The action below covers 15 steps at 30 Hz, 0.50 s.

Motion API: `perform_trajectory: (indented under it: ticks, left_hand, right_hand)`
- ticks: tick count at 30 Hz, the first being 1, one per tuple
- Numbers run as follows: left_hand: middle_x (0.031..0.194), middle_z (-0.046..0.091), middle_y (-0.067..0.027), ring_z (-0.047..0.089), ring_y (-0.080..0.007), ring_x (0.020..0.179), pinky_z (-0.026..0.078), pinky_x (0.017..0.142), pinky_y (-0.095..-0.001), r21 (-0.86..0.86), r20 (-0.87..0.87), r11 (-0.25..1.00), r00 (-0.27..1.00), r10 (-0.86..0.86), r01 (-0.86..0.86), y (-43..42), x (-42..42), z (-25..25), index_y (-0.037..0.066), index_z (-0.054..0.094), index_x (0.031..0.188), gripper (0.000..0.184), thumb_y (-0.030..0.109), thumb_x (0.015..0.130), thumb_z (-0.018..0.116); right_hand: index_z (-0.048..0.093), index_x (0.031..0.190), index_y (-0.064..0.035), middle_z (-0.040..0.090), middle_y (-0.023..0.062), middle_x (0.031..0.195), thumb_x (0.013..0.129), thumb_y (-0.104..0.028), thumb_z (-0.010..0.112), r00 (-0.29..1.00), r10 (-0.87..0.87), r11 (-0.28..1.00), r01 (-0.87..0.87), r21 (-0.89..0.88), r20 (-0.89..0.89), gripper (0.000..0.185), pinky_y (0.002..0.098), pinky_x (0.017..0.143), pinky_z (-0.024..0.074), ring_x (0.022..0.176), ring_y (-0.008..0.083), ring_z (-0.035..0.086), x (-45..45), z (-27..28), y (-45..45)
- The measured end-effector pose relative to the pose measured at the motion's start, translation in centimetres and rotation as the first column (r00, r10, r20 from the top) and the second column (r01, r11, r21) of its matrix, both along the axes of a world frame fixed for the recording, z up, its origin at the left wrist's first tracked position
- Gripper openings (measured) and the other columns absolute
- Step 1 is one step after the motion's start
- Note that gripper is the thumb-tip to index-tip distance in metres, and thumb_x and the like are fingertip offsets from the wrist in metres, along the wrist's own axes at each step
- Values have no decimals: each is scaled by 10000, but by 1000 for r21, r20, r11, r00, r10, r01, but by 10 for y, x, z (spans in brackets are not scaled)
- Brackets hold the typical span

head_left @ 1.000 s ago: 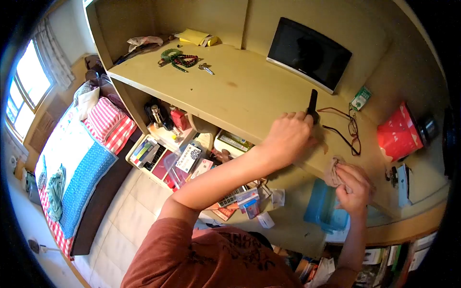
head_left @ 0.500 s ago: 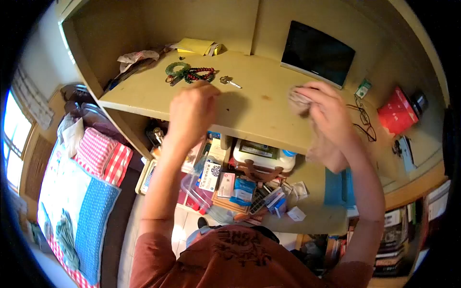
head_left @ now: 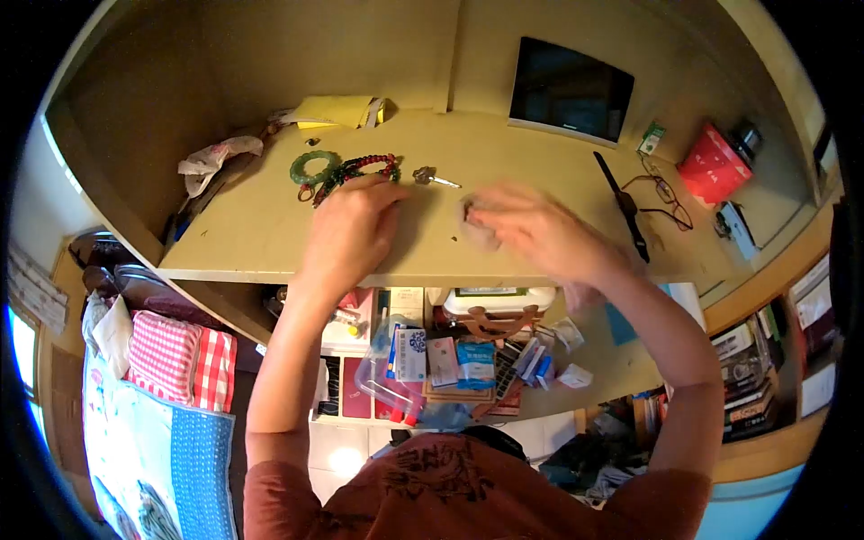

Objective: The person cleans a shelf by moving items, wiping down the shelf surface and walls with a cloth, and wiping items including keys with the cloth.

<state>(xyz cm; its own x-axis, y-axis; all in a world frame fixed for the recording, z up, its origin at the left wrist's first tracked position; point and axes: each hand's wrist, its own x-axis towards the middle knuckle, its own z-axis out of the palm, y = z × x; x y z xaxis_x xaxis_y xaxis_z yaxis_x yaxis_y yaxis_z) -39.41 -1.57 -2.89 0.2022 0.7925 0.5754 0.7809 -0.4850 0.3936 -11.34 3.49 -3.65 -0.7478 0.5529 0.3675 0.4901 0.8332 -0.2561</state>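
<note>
My right hand (head_left: 544, 236) is closed on a crumpled greyish-beige cloth (head_left: 480, 227), blurred by motion, low over the desk top (head_left: 423, 238). Part of the cloth hangs below the wrist. My left hand (head_left: 353, 229) is curled in front of a dark red and green bead string (head_left: 373, 164); its fingertips are hidden, so whatever it may hold does not show. Beside the beads lies a green bangle (head_left: 312, 168). A key (head_left: 436, 178) rests on the desk between my hands, and a black watch (head_left: 625, 205) lies right of my right hand.
At the back stand a dark screen (head_left: 571, 90) and a yellow envelope (head_left: 335, 112). Glasses (head_left: 668, 202) and a red container (head_left: 714, 165) are on the right. A plastic bag (head_left: 216, 162) lies at left. Below the desk edge, boxes and packets (head_left: 475, 364) crowd a lower surface.
My right hand has swept left across the desk with the cloth, exposing the watch. My left hand stays near the beads. The camera view has shifted.
</note>
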Motion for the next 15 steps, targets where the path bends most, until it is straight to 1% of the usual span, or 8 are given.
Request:
perform_trajectory:
  ticks: [1,2,3,5,8,9,12,15]
  left_hand:
    - [1147,682,-157,630,-377,1064,499,948,-418,9,-109,998,992,-57,59,11,3,-1,45,684,1165,331,65,838,641]
    - [1147,682,-157,630,-377,1064,499,948,-418,10,-104,998,993,-64,66,21,9,-3,45,684,1165,331,65,838,641]
    - [1210,659,-151,588,-377,1140,464,1000,-432,88,-185,988,977,-106,124,30,16,-4,52,664,1203,358,97,849,647]
    - [1354,587,-129,476,-367,1295,371,1100,-463,163,-295,969,946,-133,187,41,28,-6,64,612,1289,424,193,887,651]
    - [1348,583,-135,475,-354,1299,376,1088,-470,146,-340,971,931,-132,191,55,32,-15,54,618,1277,408,219,905,642]
    - [1275,616,-154,502,-352,1263,390,1067,-461,130,-344,972,928,-141,196,53,32,-12,30,629,1241,389,224,905,644]
    - [1212,637,-165,534,-349,1214,406,1044,-458,97,-323,979,936,-141,181,48,32,-10,4,647,1180,352,214,898,651]
    - [1177,651,-164,558,-349,1171,420,1028,-452,142,-292,980,952,-97,143,45,36,-12,-5,660,1129,317,204,891,658]
  right_hand:
    - [656,1224,-48,593,171,1290,954,-172,526,983,-170,971,155,183,70,324,425,1058,420,1249,326,528,4,4,11]
    - [683,1171,-47,611,171,1217,937,-164,542,934,-342,885,283,370,104,298,429,1010,444,1197,334,545,8,7,22]
    - [683,1171,-47,611,171,1217,937,-164,542,932,-346,882,285,375,106,298,429,1010,444,1197,334,545,11,6,38]
    - [705,1096,-49,593,149,1138,910,-147,547,875,-477,864,450,225,84,263,428,937,456,1124,328,551,16,1,70]
    - [699,1094,-18,604,161,1141,894,-78,547,872,-482,846,438,305,87,258,427,965,447,1150,338,543,6,-5,81]
    - [699,1094,-18,604,161,1141,894,-78,547,874,-478,847,434,309,83,258,427,965,447,1150,338,543,4,-6,86]
    - [707,1061,-6,602,178,1151,911,-114,526,901,-435,875,420,240,8,258,447,942,457,1147,351,550,-7,-6,103]
    - [711,1050,-10,603,197,1174,930,-171,515,821,-553,830,526,184,146,281,458,929,472,1135,372,567,-35,1,131]
